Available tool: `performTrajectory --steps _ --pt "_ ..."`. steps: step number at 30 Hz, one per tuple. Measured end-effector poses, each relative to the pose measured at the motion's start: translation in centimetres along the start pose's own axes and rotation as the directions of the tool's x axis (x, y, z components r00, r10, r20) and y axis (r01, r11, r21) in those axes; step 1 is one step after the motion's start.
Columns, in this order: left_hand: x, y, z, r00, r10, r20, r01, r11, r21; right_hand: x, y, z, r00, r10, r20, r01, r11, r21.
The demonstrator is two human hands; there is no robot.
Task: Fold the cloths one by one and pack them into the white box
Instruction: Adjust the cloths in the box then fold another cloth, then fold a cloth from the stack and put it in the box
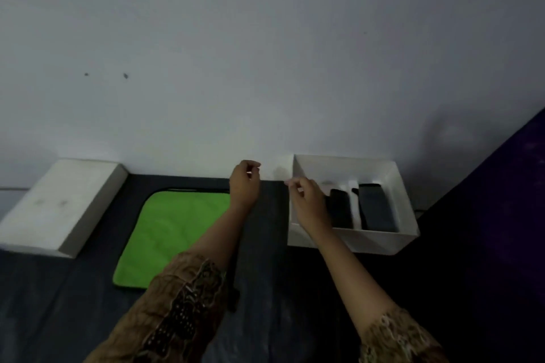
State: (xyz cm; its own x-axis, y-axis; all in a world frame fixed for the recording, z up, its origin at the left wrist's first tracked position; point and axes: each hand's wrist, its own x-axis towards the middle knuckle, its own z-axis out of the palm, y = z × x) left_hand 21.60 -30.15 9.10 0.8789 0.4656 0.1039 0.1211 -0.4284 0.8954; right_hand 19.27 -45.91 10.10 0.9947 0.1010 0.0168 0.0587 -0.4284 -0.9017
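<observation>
Here, far to the left of both hands, a flat white box lid [56,206] lies upside up on the dark table cover [53,298], against the pale wall [265,53]. Nearer, a bright green square cloth with a dark hem [171,233] lies flat on a dark cloth [265,244], just left of the left forearm. The left hand [244,186] is raised at the far edge of the dark cloth, its fingers [253,164] curled with thumb and forefinger pinched; the picture is too blurred to tell if they grip the cloth's edge. Just beside it, the right hand [306,200] makes the same pinch over the left rim of the open white rectangular box [410,209]. Right of these fingers, inside the box, folded dark cloths [374,206] stand side by side. Both arms wear brown patterned sleeves [177,303].
</observation>
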Motion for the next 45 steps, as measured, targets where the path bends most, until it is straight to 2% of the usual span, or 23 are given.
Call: performTrajectory --steps 4,7,10,12,14,16,17,20,24,28,32,36,38,40,42,45 --pt "-1.1 -5.8 -7.9 0.992 -0.094 -0.087 0.102 0.991 0.089 -2.6 -0.5 6.6 0.994 0.028 0.11 -0.023 0.999 -0.041" --pt "-3.0 -10.9 -13.5 0.973 -0.203 -0.111 0.221 0.956 0.191 -5.3 0.6 11.4 0.971 0.157 0.18 -0.14 0.985 -0.101" --pt "-4.9 -16.5 -18.2 0.932 -0.342 -0.116 0.361 0.886 0.29 -8.2 2.6 15.6 0.918 0.326 0.226 -0.287 0.939 -0.19" --pt "-6.0 -19.0 -20.3 0.861 -0.488 -0.14 0.502 0.777 0.379 -10.0 3.9 17.6 0.877 0.417 0.239 -0.354 0.897 -0.265" --pt "-7.1 -20.6 -22.1 0.75 -0.638 -0.173 0.644 0.647 0.408 -11.4 4.5 19.1 0.849 0.477 0.225 -0.404 0.863 -0.304" --pt "-7.8 -21.7 -23.4 0.687 -0.712 -0.145 0.702 0.598 0.387 -12.3 4.5 20.0 0.844 0.504 0.186 -0.434 0.843 -0.316" --pt "-8.0 -22.5 -23.9 0.683 -0.721 -0.119 0.702 0.603 0.378 -12.6 4.5 20.6 0.848 0.506 0.157 -0.444 0.841 -0.31" --pt "-7.9 -24.0 -25.0 0.724 -0.684 -0.09 0.668 0.662 0.34 -13.1 4.1 21.3 0.858 0.51 0.059 -0.478 0.836 -0.269" --pt "-7.1 -24.8 -26.0 0.722 -0.688 -0.072 0.68 0.688 0.254 -13.4 4.1 21.6 0.821 0.571 -0.009 -0.558 0.799 -0.225" --pt "-6.4 -25.4 -26.9 0.71 -0.705 -0.008 0.673 0.674 0.306 -13.3 3.8 21.5 0.804 0.593 0.037 -0.547 0.763 -0.345" --pt "-6.0 -25.6 -27.3 0.725 -0.688 -0.032 0.668 0.69 0.279 -12.8 3.4 21.5 0.826 0.563 -0.012 -0.539 0.784 -0.308" --pt "-6.0 -24.6 -27.5 0.738 -0.668 -0.101 0.675 0.73 0.108 -12.6 2.5 21.1 0.858 0.514 0.003 -0.506 0.845 -0.172" --pt "-5.9 -23.8 -27.5 0.786 -0.608 -0.114 0.612 0.791 0.006 -12.5 1.7 20.5 0.903 0.427 0.044 -0.422 0.902 -0.096" --pt "-5.5 -23.0 -27.5 0.846 -0.531 -0.042 0.528 0.847 -0.07 -12.1 0.5 19.7 0.937 0.342 0.068 -0.342 0.939 -0.018" --pt "-4.6 -22.1 -27.9 0.854 -0.518 0.047 0.517 0.835 -0.189 -11.4 -0.6 19.0 0.951 0.294 0.09 -0.3 0.952 0.06" --pt "-3.7 -19.0 -28.7 0.879 -0.469 0.079 0.468 0.823 -0.323 -10.3 -2.2 17.2 0.969 0.225 0.103 -0.234 0.969 0.077"
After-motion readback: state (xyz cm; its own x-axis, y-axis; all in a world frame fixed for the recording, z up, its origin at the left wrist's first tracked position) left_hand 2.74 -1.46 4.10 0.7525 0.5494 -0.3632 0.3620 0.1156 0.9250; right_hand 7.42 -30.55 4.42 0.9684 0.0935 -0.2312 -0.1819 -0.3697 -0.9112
